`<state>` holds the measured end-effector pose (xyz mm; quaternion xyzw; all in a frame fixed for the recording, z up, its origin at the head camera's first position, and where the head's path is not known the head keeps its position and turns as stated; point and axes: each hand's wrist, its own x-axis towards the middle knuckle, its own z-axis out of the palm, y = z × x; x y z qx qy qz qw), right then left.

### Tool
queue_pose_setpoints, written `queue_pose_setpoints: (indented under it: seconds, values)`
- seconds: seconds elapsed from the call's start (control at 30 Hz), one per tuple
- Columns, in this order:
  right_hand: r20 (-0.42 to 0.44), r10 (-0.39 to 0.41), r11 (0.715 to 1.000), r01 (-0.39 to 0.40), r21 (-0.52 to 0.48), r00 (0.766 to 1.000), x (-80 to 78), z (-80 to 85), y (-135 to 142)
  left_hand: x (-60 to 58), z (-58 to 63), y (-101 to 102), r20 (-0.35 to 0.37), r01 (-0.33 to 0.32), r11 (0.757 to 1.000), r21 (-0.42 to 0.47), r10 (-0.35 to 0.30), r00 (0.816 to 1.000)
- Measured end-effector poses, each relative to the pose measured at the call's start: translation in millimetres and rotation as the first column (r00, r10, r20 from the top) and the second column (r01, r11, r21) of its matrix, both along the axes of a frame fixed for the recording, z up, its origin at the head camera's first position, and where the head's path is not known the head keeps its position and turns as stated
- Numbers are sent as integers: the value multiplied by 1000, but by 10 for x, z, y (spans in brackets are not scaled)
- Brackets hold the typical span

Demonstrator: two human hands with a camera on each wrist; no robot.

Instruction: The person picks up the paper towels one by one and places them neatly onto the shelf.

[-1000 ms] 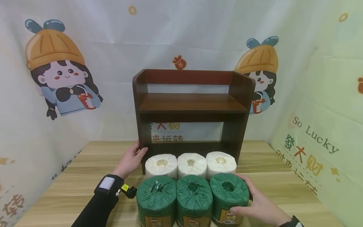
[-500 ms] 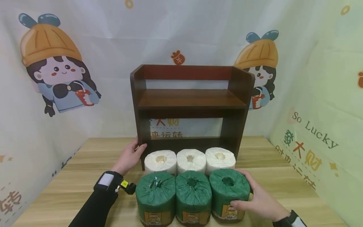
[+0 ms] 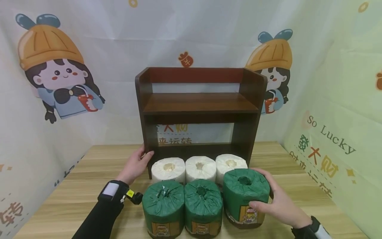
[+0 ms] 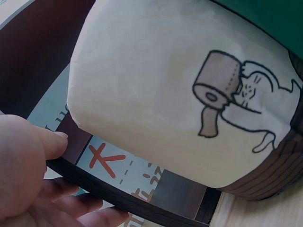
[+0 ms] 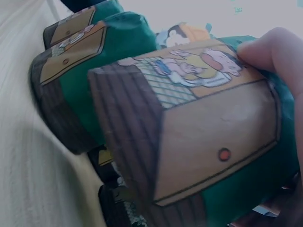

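Observation:
My right hand (image 3: 280, 202) grips the rightmost green-wrapped toilet roll (image 3: 243, 191), thumb on its printed front and fingers round its far side. It stands higher than the two other green rolls (image 3: 163, 204) in the head view. In the right wrist view the gripped roll (image 5: 213, 127) is tilted close to the camera. My left hand (image 3: 135, 167) holds the left side panel of a dark brown wooden shelf (image 3: 200, 103). In the left wrist view its thumb (image 4: 54, 142) and fingers lie on either side of the panel's edge, beside a white-wrapped roll (image 4: 142, 94).
Three white-wrapped rolls (image 3: 200, 168) stand in a row at the shelf's front, behind the green ones. Both shelf levels are bare where visible. The wooden table (image 3: 89, 182) shows on both sides. A printed cloth (image 3: 119, 66) hangs behind and beside it.
My right hand has raised the rightmost green roll and shifted it right, apart from the middle one. My left hand stays on the shelf panel. The head view has tilted slightly.

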<state>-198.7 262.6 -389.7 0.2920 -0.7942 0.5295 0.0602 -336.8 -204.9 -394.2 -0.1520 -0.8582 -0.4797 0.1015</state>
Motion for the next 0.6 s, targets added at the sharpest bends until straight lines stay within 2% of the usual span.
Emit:
queue_pose_setpoints:
  seconds: [0.37, 0.6]
  values:
    - [4, -89, 995, 90, -51, 996, -69, 309, -71, 27, 30, -3, -4, 0, 1000, -4, 0, 1000]
    - [-38, -86, 993, 83, -79, 996, -177, 575, -150, 39, 29, 5, 6, -4, 1000, -9, 4, 1000]
